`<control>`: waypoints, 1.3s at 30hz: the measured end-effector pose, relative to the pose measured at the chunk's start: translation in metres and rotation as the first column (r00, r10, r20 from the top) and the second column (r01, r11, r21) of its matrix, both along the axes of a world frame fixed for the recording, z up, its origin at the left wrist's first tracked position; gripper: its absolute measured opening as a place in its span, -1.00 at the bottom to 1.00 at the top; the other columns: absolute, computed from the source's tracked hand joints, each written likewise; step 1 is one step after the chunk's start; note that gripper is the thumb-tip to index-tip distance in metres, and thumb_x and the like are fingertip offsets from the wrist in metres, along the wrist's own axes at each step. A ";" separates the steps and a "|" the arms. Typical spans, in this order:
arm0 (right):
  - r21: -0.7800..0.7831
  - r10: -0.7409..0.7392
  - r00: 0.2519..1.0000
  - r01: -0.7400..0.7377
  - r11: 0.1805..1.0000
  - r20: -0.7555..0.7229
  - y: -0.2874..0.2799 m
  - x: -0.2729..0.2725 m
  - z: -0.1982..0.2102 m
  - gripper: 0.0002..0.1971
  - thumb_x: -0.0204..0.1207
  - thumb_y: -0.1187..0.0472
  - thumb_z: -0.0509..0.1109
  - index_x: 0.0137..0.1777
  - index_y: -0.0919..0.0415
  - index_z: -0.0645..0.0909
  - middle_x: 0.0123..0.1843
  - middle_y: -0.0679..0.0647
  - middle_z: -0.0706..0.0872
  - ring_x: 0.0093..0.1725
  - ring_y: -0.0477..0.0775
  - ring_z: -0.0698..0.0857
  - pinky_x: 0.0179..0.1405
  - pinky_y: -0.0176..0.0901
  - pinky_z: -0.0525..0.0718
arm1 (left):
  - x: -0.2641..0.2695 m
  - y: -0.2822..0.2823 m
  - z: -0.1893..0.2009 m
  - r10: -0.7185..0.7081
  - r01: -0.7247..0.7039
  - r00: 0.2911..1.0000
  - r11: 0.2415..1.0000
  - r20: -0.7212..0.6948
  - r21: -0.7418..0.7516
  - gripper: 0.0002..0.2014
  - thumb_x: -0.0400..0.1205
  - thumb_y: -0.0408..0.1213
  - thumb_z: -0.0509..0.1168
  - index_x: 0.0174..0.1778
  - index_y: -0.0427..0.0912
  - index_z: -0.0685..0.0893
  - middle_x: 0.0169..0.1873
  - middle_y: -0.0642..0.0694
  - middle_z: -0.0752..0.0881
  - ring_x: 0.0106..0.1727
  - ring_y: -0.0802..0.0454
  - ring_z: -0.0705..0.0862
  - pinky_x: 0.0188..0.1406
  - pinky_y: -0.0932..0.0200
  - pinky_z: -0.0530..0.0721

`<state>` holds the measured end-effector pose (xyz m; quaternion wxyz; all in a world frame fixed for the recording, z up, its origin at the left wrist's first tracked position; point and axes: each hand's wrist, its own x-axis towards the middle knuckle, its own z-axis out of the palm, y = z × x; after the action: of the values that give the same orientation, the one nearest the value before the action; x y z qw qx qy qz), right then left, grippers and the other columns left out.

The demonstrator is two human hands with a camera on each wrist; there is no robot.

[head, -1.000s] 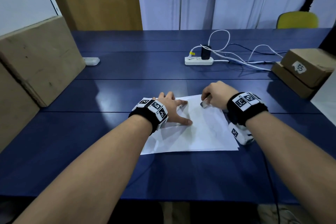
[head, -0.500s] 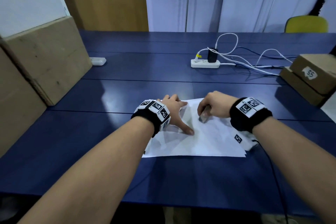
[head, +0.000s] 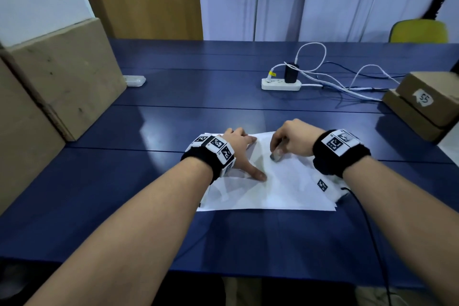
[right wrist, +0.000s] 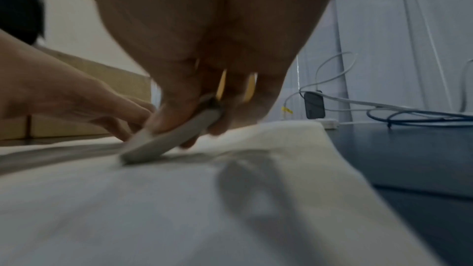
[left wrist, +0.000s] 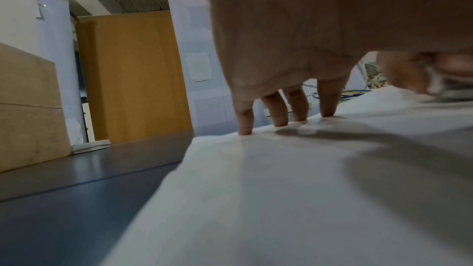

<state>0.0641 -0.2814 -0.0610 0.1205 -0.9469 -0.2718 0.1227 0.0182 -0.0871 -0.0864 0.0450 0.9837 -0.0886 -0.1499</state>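
Under your left hand (head: 237, 143): paper (head: 285, 189), pinned flat by spread fingers (left wrist: 277, 108).
Your right hand (head: 291, 138): pinches eraser (head: 275, 156), tip on paper.
Progress: you appear mid-rub; marks left cannot be told.

Left hand (head: 237, 145) spread flat, right hand (head: 289, 138) pinching.

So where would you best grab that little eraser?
By its upper end, pinched across the two flat faces from above, as the right hand does: the eraser is a thin slab, tilted, with its lower end on the paper.
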 end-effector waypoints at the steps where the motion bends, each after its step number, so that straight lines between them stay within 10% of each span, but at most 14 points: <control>1: -0.033 0.020 0.999 -0.021 0.999 -0.027 0.000 -0.004 -0.001 -0.85 0.36 0.22 0.55 -0.15 -0.07 0.81 -0.23 -0.14 0.83 -0.15 -0.13 0.76 -0.06 -0.16 0.72 | -0.001 0.000 0.001 0.006 -0.006 1.000 1.000 0.004 -0.015 0.27 0.09 0.55 0.49 0.70 0.09 0.23 0.50 -0.02 0.39 0.51 -0.12 0.31 0.50 -0.16 0.41; 10: -0.024 0.013 0.997 -0.011 1.000 0.073 -0.013 -0.034 -0.007 -0.81 0.46 0.03 0.53 0.07 -0.04 0.77 -0.03 -0.07 0.78 -0.01 -0.06 0.65 -0.01 -0.25 0.52 | -0.017 -0.004 0.007 -0.098 0.102 0.990 0.994 0.101 -0.038 -0.20 0.24 0.47 0.49 0.35 0.17 0.61 0.32 0.01 0.50 0.36 -0.05 0.51 0.26 -0.02 0.58; 22: 0.013 0.056 0.997 -0.057 0.998 0.053 0.001 -0.063 -0.003 -0.73 0.51 0.00 0.51 0.17 0.02 0.75 0.00 0.00 0.76 -0.04 0.01 0.65 -0.03 -0.24 0.51 | -0.027 0.005 0.003 -0.152 0.151 0.983 0.988 -0.102 -0.017 0.12 0.27 0.39 0.54 0.71 0.25 0.16 0.76 0.07 -0.02 0.73 0.01 0.11 0.67 -0.05 0.18; 27: -0.013 0.144 0.984 -0.146 0.989 -0.105 0.002 -0.067 -0.001 -0.79 0.48 0.30 0.48 -0.01 -0.02 0.82 -0.14 -0.15 0.82 -0.07 -0.15 0.74 -0.02 -0.35 0.60 | -0.025 0.007 -0.002 -0.166 0.162 0.983 0.985 -0.075 -0.051 0.10 0.28 0.34 0.57 0.71 0.24 0.19 0.75 0.05 0.04 0.71 0.02 0.16 0.66 0.00 0.22; 33: -0.047 0.068 0.993 -0.063 0.997 0.095 0.009 -0.063 0.000 -0.79 0.52 0.25 0.43 0.09 0.02 0.78 0.03 0.04 0.83 0.11 0.06 0.72 0.13 -0.09 0.68 | -0.018 0.009 0.000 -0.163 0.161 0.986 0.986 -0.043 -0.042 -0.09 0.39 0.27 0.53 0.66 0.26 0.31 0.73 0.09 0.14 0.66 -0.02 0.29 0.60 0.01 0.30; 39: -0.056 0.180 0.978 -0.187 0.981 -0.102 0.010 -0.075 0.000 -0.79 0.46 0.28 0.47 0.00 -0.03 0.81 -0.09 -0.09 0.85 -0.02 -0.08 0.74 0.10 -0.17 0.68 | -0.014 0.013 -0.008 -0.164 0.164 0.986 0.984 -0.004 -0.070 -0.39 0.64 0.03 0.38 0.63 0.25 0.36 0.70 0.09 0.25 0.62 -0.02 0.39 0.53 0.07 0.38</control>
<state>-0.0104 -0.2719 -0.0614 0.0906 -0.9141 -0.3477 0.1878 0.0044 -0.0743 -0.0942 0.0670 0.9702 -0.1742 -0.1547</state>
